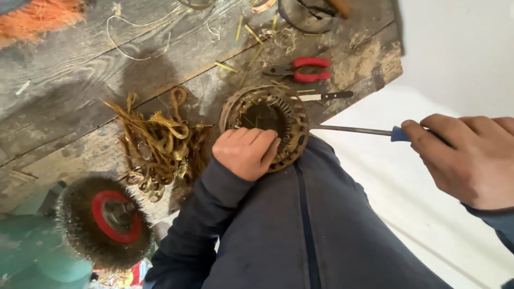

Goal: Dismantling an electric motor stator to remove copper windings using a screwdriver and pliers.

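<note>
On the bench edge: stator (265, 126), resting against the knee
Left hand (246, 152): clamped over the stator's near rim, steadying it
Right hand (466, 160): gripping a screwdriver (353, 129), well right of the stator
Axis: shaft runs level, tip at the stator's right rim
Nearer hand: left
Beyond the stator: pliers (302, 69)
Left of the stator: stripped windings (158, 142), wire wheel (104, 219)

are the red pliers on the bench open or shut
Shut, as far as shows: the red pliers lie flat on the wooden bench, jaws together, handles nearly parallel.
</note>
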